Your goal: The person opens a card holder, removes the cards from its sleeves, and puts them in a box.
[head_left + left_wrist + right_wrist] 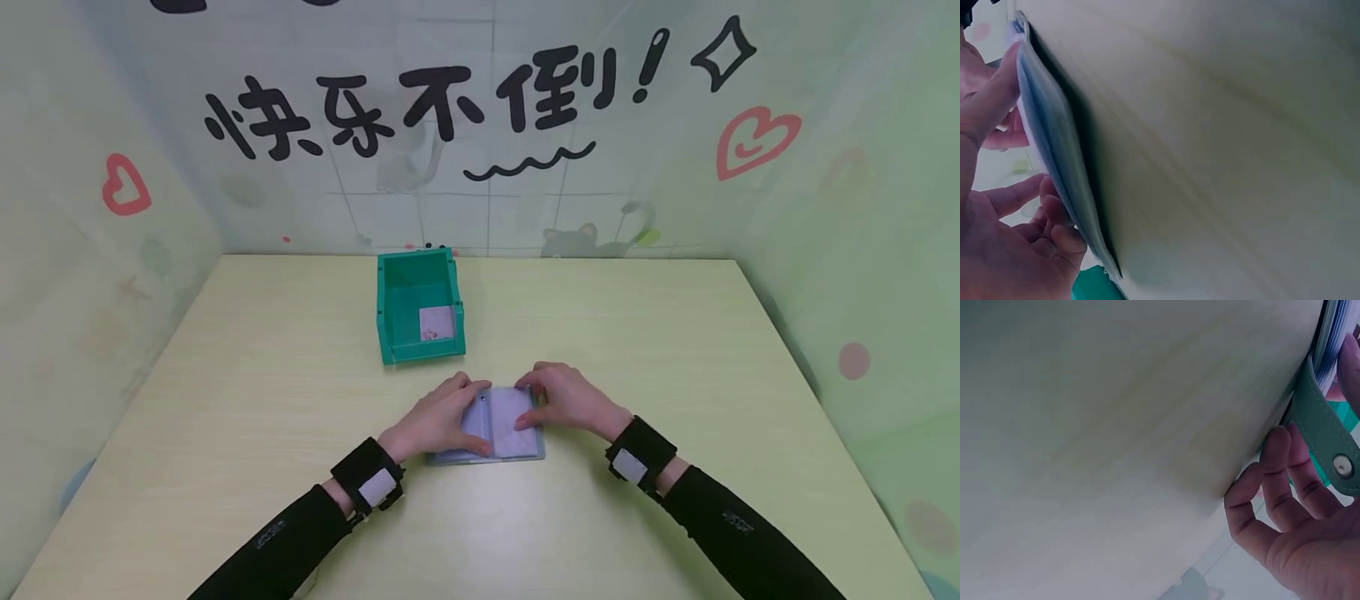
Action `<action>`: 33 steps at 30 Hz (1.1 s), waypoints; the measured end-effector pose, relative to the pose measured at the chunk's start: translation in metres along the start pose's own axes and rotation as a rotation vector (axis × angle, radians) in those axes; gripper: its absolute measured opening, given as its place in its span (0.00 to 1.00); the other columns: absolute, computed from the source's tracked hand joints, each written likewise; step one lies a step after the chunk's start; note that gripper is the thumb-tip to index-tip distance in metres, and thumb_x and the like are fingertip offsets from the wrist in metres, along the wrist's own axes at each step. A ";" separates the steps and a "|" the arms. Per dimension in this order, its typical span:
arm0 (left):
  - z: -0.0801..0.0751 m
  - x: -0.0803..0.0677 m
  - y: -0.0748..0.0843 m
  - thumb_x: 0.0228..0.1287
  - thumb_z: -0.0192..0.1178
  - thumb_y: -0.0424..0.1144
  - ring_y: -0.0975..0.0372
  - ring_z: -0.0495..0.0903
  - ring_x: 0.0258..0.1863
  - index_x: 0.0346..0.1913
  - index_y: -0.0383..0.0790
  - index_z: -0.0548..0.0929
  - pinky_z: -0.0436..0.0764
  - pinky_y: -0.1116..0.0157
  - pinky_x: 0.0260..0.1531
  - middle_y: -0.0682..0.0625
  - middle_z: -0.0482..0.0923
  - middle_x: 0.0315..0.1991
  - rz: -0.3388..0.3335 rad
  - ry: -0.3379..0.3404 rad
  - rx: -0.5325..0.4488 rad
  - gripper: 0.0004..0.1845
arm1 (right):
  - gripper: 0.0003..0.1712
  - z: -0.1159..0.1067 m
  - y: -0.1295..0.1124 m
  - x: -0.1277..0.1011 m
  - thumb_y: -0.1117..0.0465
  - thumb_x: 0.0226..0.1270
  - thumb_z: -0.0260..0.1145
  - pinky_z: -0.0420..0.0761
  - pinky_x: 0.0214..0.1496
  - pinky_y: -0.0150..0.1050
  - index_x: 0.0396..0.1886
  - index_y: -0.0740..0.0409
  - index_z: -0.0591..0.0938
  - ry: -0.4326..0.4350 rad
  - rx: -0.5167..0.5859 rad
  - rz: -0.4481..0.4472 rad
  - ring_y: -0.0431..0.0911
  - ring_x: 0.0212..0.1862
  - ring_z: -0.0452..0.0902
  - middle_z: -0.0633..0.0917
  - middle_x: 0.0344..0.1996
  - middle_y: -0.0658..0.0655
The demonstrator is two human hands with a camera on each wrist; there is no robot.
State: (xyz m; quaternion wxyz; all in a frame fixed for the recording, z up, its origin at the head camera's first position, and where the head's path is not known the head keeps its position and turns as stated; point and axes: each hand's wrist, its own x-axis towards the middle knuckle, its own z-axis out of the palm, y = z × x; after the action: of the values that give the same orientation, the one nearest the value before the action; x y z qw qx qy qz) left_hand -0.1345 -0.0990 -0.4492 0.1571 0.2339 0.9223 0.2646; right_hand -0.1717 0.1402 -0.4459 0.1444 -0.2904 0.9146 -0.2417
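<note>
A small notebook (pixel 507 429) lies spread on the table, its pages pale purple and its cover grey-green. My left hand (pixel 438 421) spans the left side, thumb on the page near the lower edge and fingers at the upper edge. In the left wrist view, curled fingertips (pixel 1063 234) touch the notebook's edge. At the right side my right hand (pixel 570 398) holds the notebook, thumb on the page and fingers round the upper right edge. A green strap (pixel 1325 434) with a metal snap stands out from the cover beside the right fingers.
Behind the notebook stands a teal plastic bin (pixel 423 353) with a small pale pink printed card (pixel 437 322) in it. The light wooden table (pixel 300 333) is bordered by printed cloth walls (pixel 660 217) at the back and sides.
</note>
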 end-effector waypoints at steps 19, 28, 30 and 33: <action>0.000 0.003 -0.003 0.49 0.79 0.54 0.57 0.71 0.53 0.68 0.43 0.71 0.77 0.57 0.56 0.48 0.73 0.53 -0.040 -0.014 -0.083 0.45 | 0.24 0.003 0.002 0.002 0.51 0.57 0.79 0.74 0.40 0.34 0.48 0.59 0.84 0.021 0.171 0.132 0.46 0.39 0.73 0.80 0.36 0.54; -0.004 0.005 -0.006 0.49 0.79 0.51 0.59 0.71 0.49 0.67 0.42 0.71 0.74 0.62 0.50 0.49 0.72 0.48 -0.020 -0.020 -0.112 0.44 | 0.13 0.000 0.001 0.006 0.56 0.63 0.74 0.70 0.35 0.33 0.38 0.59 0.82 0.012 0.340 0.148 0.44 0.35 0.72 0.78 0.31 0.53; -0.005 0.005 -0.009 0.49 0.80 0.49 0.58 0.70 0.47 0.67 0.40 0.71 0.72 0.64 0.48 0.48 0.72 0.47 0.013 -0.028 -0.147 0.44 | 0.11 0.001 -0.002 0.006 0.55 0.66 0.72 0.70 0.35 0.32 0.36 0.58 0.83 0.011 0.367 0.124 0.44 0.34 0.72 0.79 0.29 0.52; -0.009 0.006 -0.015 0.50 0.79 0.46 0.58 0.69 0.45 0.66 0.37 0.72 0.69 0.67 0.43 0.47 0.72 0.45 0.059 -0.046 -0.237 0.42 | 0.11 0.002 -0.007 0.007 0.55 0.70 0.67 0.70 0.36 0.32 0.36 0.59 0.85 -0.002 0.405 0.060 0.43 0.34 0.72 0.79 0.28 0.50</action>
State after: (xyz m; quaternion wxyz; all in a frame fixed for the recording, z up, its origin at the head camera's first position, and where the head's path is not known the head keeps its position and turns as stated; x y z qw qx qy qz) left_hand -0.1486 -0.1107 -0.4517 0.1970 0.2467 0.8734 0.3709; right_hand -0.1737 0.1303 -0.4452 0.2080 -0.2282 0.8555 -0.4158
